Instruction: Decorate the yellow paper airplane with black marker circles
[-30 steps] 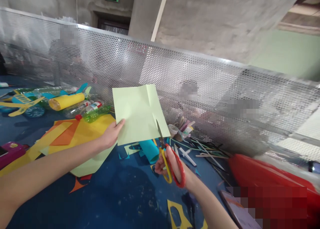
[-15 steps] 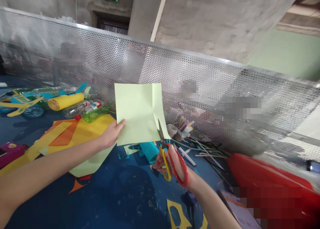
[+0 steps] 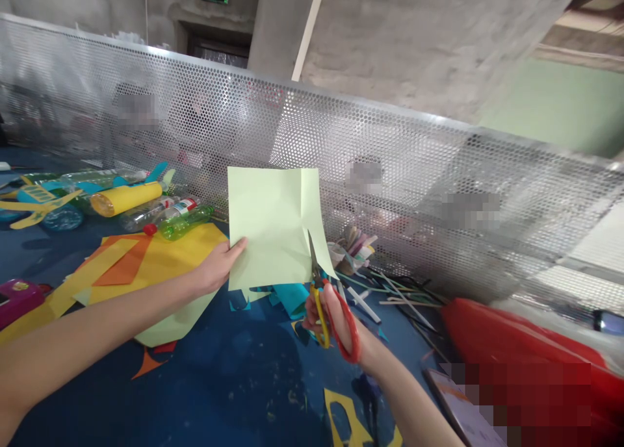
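Note:
A pale green sheet of paper (image 3: pixel 268 226) is held up in front of me, with a crease running down its right part. My left hand (image 3: pixel 221 263) grips its lower left edge, thumb on the near face. My right hand (image 3: pixel 336 314) has its fingers in the red and yellow handles of a pair of scissors (image 3: pixel 316 262). The blades point up along a cut that starts at the paper's bottom edge, and the narrow right strip bends away from the rest. Under the paper lies a rolled blue sheet (image 3: pixel 292 299), partly hidden.
Yellow and orange paper sheets (image 3: pixel 160 258) lie at left, near a green plastic bottle (image 3: pixel 188 223) and a yellow-wrapped bottle (image 3: pixel 127 199). Paper scraps (image 3: pixel 346 421) lie at the front. At right are a red plastic bag (image 3: pixel 517 336) and thin sticks. A perforated metal screen (image 3: pixel 214 109) stands behind.
The paper has shifted slightly right and down. The scissors' handles have come closer together, and the strip at the right stands further from the sheet.

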`<state>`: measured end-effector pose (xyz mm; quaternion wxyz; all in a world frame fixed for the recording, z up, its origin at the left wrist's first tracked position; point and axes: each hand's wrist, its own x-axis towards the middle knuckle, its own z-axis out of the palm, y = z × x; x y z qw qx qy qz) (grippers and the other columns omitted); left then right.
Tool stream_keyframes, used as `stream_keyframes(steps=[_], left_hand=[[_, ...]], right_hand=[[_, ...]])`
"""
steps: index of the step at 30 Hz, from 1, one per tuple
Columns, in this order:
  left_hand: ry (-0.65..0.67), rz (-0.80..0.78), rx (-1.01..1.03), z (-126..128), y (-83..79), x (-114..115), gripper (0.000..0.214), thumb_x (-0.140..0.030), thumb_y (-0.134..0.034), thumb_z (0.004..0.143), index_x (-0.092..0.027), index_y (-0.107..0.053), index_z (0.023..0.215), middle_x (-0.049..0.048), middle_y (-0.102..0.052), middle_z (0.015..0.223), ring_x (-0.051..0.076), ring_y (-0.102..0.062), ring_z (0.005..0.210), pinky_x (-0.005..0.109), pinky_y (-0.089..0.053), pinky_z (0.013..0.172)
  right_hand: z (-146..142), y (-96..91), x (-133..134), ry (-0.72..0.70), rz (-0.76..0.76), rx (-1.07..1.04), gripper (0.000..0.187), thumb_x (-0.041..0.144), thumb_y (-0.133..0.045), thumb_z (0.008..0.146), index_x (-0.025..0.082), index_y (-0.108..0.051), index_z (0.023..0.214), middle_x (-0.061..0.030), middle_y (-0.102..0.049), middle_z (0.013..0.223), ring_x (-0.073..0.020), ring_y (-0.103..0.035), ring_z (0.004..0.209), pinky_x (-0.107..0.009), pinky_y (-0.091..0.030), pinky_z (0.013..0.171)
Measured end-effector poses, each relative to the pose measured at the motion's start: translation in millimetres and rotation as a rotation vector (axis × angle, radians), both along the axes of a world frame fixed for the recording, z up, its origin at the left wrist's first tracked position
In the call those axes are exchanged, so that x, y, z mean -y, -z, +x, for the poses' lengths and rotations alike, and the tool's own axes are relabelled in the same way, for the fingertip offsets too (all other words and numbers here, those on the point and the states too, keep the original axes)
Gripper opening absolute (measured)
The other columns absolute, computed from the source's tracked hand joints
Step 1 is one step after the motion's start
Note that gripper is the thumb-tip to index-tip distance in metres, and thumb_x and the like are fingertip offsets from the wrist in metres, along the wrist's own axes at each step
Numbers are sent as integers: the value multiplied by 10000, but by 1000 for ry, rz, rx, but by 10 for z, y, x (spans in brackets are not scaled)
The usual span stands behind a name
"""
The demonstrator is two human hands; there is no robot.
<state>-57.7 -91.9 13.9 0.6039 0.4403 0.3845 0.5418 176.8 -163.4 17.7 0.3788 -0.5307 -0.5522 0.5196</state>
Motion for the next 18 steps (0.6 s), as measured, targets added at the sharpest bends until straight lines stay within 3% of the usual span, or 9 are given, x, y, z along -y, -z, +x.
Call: stream_keyframes(steps=[5,9,18], left_hand=[[23,20,25,-9,4,-9,267,-344,-573,907,-128,-680,1022,113,-747,947,244,-709,890,362,-564,862],[21,24,40,-2,2,-6,263,-331,-575,906,-130,-675,1044,107,-746,963,239,-707,903,347,-567,858],[18,31,45,-2,-7,-3,278,-325,-565,913,-125,-667,1077,106,-745,964,248,-703,919,349,-567,848]], right_hand=[[5,32,-6,-40,-7,28,651,879,-393,694,231,-442,648,41,-396,575,-122,-397,504,-347,-510,619],[-19,44,-17,-18,3,92,680,913,-355,662,236,-406,628,47,-362,538,-118,-374,469,-280,-407,429],[-38,110,-49,31,13,76,688,924,-361,638,235,-381,639,70,-348,508,-86,-346,391,-245,-352,341]])
